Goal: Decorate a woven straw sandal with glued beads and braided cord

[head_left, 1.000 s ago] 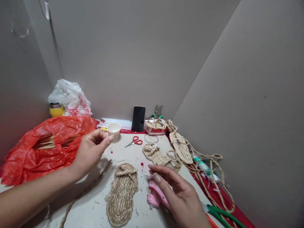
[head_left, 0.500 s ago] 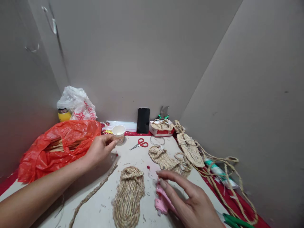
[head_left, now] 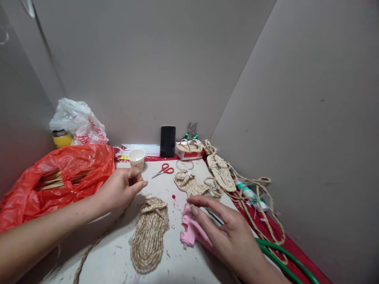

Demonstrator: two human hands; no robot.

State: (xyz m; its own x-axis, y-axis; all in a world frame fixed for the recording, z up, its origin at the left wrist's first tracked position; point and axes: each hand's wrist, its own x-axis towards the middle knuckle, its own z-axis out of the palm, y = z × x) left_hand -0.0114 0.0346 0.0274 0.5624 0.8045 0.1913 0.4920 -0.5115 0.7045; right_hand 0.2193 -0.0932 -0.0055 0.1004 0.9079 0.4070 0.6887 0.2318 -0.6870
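My left hand (head_left: 126,187) hovers over the board in front of the paper cup (head_left: 137,159). Its thumb and forefinger are closed together; whatever they pinch is hidden. Part of a twisted straw cord (head_left: 94,242) runs beneath that wrist. My right hand (head_left: 226,228) is closed too, thumb near forefinger, above a pink plastic tool (head_left: 192,233) that it partly covers; I cannot make out anything in its fingertips. Between the hands lies a woven straw sole (head_left: 150,238), flat on the board. Beyond it sits a small red bead (head_left: 173,196).
Red-handled scissors (head_left: 164,170) and a wire ring lie farther back. More woven soles (head_left: 220,172) with loose cords are at the right. Green handles (head_left: 284,258) stick out beside my right forearm. A red plastic bag (head_left: 97,157) fills the left side; a phone (head_left: 167,142) leans at the back.
The camera view has shifted right. My left hand has moved from beside the cup toward the near side, and the red speck below its fingers no longer shows. My right hand stays by the pink tool.
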